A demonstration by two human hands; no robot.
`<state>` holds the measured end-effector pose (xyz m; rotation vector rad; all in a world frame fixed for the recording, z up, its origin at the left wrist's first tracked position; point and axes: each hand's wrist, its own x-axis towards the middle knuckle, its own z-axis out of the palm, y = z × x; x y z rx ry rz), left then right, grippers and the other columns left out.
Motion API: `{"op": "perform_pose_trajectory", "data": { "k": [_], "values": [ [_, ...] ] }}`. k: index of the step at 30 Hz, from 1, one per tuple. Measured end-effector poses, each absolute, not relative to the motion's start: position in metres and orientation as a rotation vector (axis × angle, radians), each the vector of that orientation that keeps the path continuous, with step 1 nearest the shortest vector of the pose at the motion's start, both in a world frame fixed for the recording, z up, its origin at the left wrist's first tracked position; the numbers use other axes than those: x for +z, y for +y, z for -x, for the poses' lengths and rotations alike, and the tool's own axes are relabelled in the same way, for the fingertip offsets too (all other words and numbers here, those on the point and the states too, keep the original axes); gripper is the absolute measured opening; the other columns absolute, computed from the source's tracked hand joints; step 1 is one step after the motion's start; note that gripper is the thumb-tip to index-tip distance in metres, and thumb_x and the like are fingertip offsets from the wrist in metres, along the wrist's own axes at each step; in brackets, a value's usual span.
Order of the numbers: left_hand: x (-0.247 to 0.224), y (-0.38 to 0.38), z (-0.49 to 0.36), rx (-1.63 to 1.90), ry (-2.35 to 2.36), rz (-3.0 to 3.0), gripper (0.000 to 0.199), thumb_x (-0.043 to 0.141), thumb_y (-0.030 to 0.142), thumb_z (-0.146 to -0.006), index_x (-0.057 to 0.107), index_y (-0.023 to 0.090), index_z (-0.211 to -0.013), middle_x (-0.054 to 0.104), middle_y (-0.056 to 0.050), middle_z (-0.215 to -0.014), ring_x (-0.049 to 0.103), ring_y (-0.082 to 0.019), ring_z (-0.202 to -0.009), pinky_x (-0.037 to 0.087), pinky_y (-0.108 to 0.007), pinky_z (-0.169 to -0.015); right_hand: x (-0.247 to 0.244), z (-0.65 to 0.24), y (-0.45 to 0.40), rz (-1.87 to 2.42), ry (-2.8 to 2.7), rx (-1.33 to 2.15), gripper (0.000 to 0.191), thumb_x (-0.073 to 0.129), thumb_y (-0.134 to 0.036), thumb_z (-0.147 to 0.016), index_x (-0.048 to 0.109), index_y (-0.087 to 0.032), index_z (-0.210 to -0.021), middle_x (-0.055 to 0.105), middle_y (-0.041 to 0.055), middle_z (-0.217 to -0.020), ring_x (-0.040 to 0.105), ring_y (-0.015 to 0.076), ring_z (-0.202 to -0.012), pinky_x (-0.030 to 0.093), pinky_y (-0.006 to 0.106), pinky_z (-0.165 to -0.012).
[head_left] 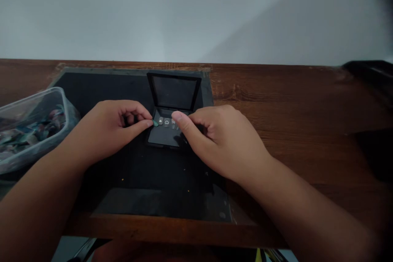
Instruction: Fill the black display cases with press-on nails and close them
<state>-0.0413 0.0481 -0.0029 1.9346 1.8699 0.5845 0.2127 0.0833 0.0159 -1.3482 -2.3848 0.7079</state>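
- The black box sits on the dark mat, up near its 1 o'clock side. Its lid stands open at 12 o'clock and leans back.
- Inside the box is a row of small pieces. One shows a white heart shape.
- The left hand is at 9 o'clock from the box. Its thumb and pointer finger pinch a little green piece by the box's edge. The other fingers curl in.
- The right hand is at 3 o'clock. Its thumb reaches over the row and hides part of it. The other fingers bend behind the thumb, and their tips are hidden, so I cannot tell if they pinch anything.
- The see-through tub is at 9 o'clock, past the left hand. It has lots of mixed bits in it, too blurry to name.
- Tiny yellow specks lie on the mat, nearer 6 o'clock.
- The mat lies on the brown wooden table. The pale wall is at 12 o'clock.
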Motion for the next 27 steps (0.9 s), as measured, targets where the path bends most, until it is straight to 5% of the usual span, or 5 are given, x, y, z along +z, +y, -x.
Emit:
{"op": "perform_pose_trajectory", "data": {
  "k": [10, 18, 22, 27],
  "values": [
    [-0.011, 0.049, 0.038, 0.647, 1.854, -1.98, 0.024, 0.069, 0.046, -0.094, 0.089, 0.034, -0.096, 0.081, 0.001, -0.079, 0.067, -0.02, -0.069, 0.049, -0.032, -0.065, 0.013, -0.21, 0.085, 1.489, -2.426, 0.702, 0.061, 0.055, -0.06, -0.111, 0.053, -0.023, -0.062, 0.058, 0.0002, -0.059, 0.04, 0.0157, -0.056, 0.026, 0.035, -0.058],
    [-0.014, 0.052, 0.037, 0.645, 1.753, -2.075, 0.03, 0.061, 0.043, -0.101, 0.088, 0.03, -0.104, 0.086, -0.005, -0.104, 0.077, -0.026, -0.092, 0.059, -0.04, -0.091, 0.008, -0.21, 0.086, 1.491, -2.431, 0.698, 0.03, 0.067, -0.051, -0.104, 0.083, -0.027, -0.097, 0.078, 0.0014, -0.079, 0.059, 0.0193, -0.066, 0.028, 0.034, -0.06],
    [-0.016, 0.053, 0.035, 0.682, 1.717, -2.102, 0.033, 0.057, 0.039, -0.102, 0.089, 0.029, -0.1, 0.084, -0.006, -0.106, 0.076, -0.023, -0.091, 0.057, -0.036, -0.085, 0.005, -0.211, 0.088, 1.46, -2.45, 0.663, 0.019, 0.076, -0.041, -0.1, 0.086, -0.029, -0.11, 0.08, 0.0005, -0.082, 0.063, 0.0195, -0.069, 0.03, 0.034, -0.062],
    [-0.015, 0.052, 0.029, 0.709, 1.758, -2.076, 0.034, 0.057, 0.037, -0.101, 0.09, 0.031, -0.095, 0.082, -0.004, -0.103, 0.07, -0.019, -0.077, 0.051, -0.033, -0.071, 0.004, -0.212, 0.089, 1.451, -2.462, 0.657, 0.029, 0.077, -0.038, -0.099, 0.086, -0.031, -0.126, 0.082, 0.0005, -0.086, 0.066, 0.0205, -0.072, 0.033, 0.033, -0.063]
  ]
}}
